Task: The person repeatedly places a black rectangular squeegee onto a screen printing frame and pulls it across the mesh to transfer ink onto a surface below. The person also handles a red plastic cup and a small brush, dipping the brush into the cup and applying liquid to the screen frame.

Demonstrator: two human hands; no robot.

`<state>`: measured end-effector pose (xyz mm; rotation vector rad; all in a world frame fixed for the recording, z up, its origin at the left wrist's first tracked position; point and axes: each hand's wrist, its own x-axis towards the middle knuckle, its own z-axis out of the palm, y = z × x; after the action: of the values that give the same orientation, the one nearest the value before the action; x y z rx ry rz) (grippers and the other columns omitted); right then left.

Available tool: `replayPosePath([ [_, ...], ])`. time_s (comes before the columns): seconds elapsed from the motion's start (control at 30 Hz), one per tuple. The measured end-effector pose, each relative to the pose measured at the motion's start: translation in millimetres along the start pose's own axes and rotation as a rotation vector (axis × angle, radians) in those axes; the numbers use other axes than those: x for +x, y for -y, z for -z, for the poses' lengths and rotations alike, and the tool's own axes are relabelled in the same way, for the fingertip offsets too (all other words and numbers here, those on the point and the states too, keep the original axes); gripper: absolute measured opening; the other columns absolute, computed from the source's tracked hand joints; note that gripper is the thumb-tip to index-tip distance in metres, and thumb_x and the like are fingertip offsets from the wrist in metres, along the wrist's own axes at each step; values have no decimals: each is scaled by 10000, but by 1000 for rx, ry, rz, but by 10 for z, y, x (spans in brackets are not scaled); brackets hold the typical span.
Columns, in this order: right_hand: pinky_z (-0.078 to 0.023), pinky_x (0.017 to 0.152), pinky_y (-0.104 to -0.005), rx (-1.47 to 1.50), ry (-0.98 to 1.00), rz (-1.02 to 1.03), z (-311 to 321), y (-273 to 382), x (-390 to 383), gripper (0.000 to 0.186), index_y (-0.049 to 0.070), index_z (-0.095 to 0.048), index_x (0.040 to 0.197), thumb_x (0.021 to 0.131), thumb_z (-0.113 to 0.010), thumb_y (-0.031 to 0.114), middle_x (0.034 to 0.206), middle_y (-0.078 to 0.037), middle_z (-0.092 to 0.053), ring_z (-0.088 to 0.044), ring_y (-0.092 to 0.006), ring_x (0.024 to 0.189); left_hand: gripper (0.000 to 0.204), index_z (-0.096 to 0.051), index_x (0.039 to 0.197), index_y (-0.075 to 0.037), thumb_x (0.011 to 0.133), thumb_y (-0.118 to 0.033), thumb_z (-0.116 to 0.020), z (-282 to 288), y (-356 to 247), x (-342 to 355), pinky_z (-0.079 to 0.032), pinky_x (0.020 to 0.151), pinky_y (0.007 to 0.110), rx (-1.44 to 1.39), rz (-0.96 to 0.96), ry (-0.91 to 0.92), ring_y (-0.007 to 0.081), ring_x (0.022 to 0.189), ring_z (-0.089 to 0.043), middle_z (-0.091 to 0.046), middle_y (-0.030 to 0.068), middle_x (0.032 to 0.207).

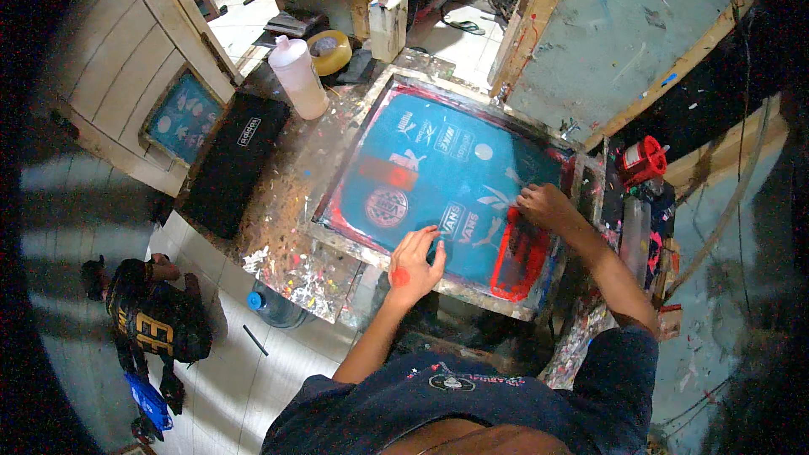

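Observation:
A screen-printing frame [337,240] with blue mesh and several pale stencil designs lies on the worktable. My left hand [415,263] is over its near edge, fingers stretched out, with a red smear on its back. On the right part of the mesh lies a band of wet red ink [516,263], dark red toward its right side. My right hand [548,207] is at the far end of that band, its fingers curled downward. What those fingers grip, if anything, is hidden from here. A fainter red patch [389,173] shows on the mesh's left part.
The stained worktable [278,202] holds a black flat panel [240,160], a whitish bottle [297,76], a tape roll [329,52] and a plastic jug [388,24]. A red ink tub [643,160] stands at right. A blue-capped water bottle [282,305] and a person [156,312] are at lower left.

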<state>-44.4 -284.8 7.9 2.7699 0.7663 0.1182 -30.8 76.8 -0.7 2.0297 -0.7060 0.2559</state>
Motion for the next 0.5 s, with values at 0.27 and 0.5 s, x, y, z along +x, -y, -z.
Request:
replayPosePath([
  [0.27, -552, 761, -406, -37, 108, 78, 616, 353, -479, 159, 105, -662, 987, 864, -586, 171, 956, -56, -646, -660, -243, 916, 165, -691, 1013, -17, 871, -102, -683, -13, -23, 10, -554, 827, 410, 20, -27, -10, 325, 948, -689, -716, 132, 1082],
  [0.5, -535, 796, -375, 81, 128, 46, 1523, 862, -698, 150, 99, -661, 948, 833, -603, 176, 912, -44, -645, -649, -223, 941, 177, -690, 1029, -11, 884, -110, -668, -6, 11, -15, -551, 847, 435, 14, -30, 14, 346, 973, -688, -723, 155, 1077],
])
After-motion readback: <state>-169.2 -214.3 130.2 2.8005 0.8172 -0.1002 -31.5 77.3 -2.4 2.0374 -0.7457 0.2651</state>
